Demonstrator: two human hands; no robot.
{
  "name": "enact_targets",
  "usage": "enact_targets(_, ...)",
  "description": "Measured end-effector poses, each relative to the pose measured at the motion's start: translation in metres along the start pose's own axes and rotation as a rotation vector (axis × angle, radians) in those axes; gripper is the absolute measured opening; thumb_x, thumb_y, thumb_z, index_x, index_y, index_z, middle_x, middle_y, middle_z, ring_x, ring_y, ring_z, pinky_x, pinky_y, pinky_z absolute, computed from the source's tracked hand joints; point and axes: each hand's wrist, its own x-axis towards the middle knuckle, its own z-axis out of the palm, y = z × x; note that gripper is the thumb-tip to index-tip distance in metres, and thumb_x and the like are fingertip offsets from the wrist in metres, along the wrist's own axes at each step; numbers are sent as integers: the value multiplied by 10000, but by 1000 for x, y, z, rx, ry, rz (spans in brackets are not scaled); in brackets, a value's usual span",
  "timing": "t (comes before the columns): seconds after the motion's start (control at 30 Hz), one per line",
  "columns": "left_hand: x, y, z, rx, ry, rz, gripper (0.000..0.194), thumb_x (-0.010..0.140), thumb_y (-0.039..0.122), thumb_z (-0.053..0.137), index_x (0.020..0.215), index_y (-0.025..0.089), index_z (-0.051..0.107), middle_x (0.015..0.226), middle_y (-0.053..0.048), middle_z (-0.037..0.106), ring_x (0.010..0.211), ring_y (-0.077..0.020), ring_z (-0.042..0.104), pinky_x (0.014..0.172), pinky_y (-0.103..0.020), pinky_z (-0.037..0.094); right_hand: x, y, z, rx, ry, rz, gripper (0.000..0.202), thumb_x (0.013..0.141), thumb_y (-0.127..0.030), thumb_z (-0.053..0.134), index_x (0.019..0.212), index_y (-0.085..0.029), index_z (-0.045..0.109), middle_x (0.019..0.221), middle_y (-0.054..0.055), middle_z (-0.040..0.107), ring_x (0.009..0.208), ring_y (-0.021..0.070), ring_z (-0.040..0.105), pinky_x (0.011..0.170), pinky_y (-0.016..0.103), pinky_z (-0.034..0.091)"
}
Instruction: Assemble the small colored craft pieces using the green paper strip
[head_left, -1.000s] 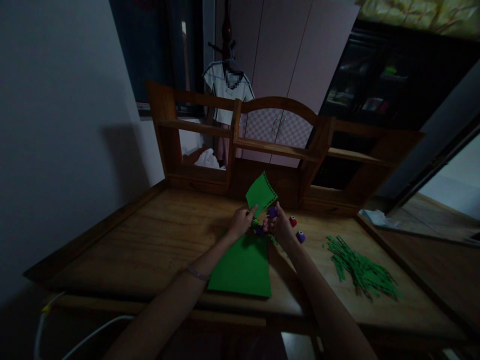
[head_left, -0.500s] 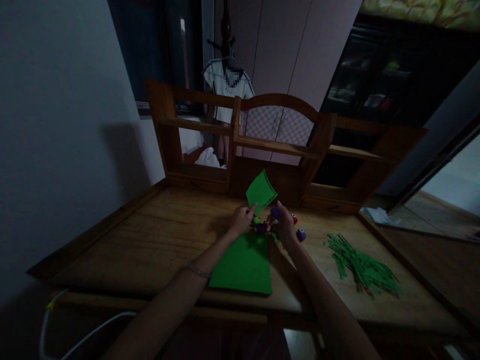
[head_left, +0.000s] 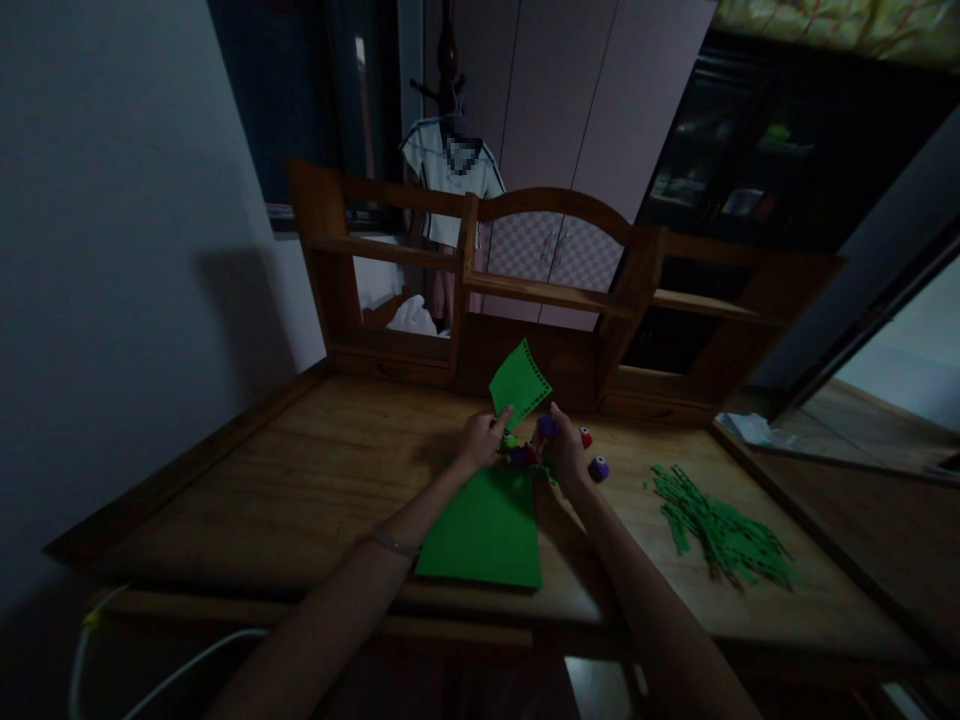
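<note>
Paper (head_left: 519,383) points one corner upward; longer diagonal nearly vertical in view

Grn sheet (head_left: 517,380) w/ dark-dotted edges, grn stack (head_left: 484,530), purple item (head_left: 547,426), grn scraps (head_left: 724,535), prob. pink-&-wht checked doors (head_left: 521,245)

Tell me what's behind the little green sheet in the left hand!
Around the little green sheet, held in the left hand, you can see a dark wooden panel and, lower down, the desk top. Whatever the sheet itself covers can't be seen.

Open tabletop (head_left: 300,480) leftward — green strips (head_left: 720,532) rightward
</note>
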Motion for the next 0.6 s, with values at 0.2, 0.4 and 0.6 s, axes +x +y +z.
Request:
enact_targets(0.2,-1,0,0,-4,-11,1,567,830,603,363,493,167,499,442,-10,513,470,-131,515,510,-239,317,0,3,-1,18,-32,-33,520,772,-647,429,544,-188,521,436,20,514,317,106,408,325,247,274)
enact_targets(0.4,0,-2,1,17,-6,3,569,829,600,362,500,161,513,450,-17,522,499,-134,522,515,-235,308,1,3,-1,-6,10,2,521,777,-646,425,564,-183,537,394,7,507,291,102,394,321,243,259)
enact_targets(0.6,1,-5,2,30,2,0,576,826,615,359,515,158,520,448,-12,517,490,-131,516,509,-237,295,0,2,-1,-2,5,1,507,777,-625,440,560,-177,537,382,8,511,286,96,398,314,231,260)
